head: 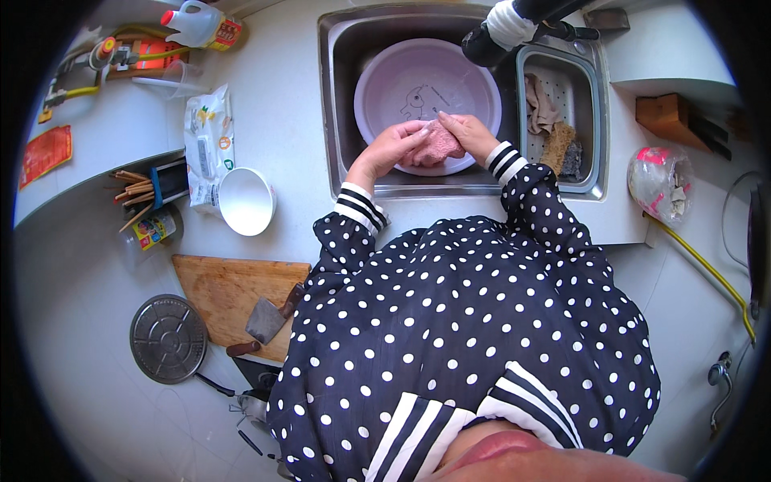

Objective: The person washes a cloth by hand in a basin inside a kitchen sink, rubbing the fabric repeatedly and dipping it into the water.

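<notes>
Both of my hands hold a bunched pink cloth (435,146) over the near rim of a lilac plastic basin (376,90). My left hand (391,147) pinches its left side, thumb on top. On the other side, my right hand (473,134) grips the upper right of the cloth. An elephant-like drawing and small print mark the basin's bottom; I cannot tell how much water is in it. The basin sits in the large bowl of a stainless steel sink (338,150).
Above the sink hangs a dark faucet (491,45) wrapped in white cloth. A drainer basket (593,129) at right holds a rag and scrubbers. At left stand a white bowl (247,202), a wipes packet (208,144), and a wooden cutting board (223,289) bearing a cleaver (268,319).
</notes>
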`<state>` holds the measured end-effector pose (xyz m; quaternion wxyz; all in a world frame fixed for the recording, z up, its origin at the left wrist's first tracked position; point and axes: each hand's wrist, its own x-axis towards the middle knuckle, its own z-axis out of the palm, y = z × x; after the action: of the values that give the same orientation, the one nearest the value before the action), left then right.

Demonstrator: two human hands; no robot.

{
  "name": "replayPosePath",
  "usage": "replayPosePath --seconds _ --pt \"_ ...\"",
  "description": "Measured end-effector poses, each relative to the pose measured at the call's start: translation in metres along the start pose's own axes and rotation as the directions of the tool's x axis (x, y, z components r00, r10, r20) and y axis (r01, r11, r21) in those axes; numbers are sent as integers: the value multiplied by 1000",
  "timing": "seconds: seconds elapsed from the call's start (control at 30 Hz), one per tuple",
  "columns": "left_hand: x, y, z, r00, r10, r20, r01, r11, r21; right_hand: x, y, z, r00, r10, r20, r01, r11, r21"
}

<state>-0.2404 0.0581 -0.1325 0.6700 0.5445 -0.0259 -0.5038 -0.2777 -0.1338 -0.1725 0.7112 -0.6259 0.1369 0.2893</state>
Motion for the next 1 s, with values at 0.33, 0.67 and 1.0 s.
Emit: replayPosePath --seconds 0.33,0.67,1.0 --pt "17 -32 -4 996 57 70 -55 998 -24 -8 -22 -3 993 97 -63 -51 857 512" --pt "40 -38 9 916 64 -397 -312 735 -602 -16 -23 18 867 -486 -110 342 740 -579" --pt "80 -82 15 767 -155 -623 -387 662 -642 -13 -23 66 857 -490 -159 213 617 -758"
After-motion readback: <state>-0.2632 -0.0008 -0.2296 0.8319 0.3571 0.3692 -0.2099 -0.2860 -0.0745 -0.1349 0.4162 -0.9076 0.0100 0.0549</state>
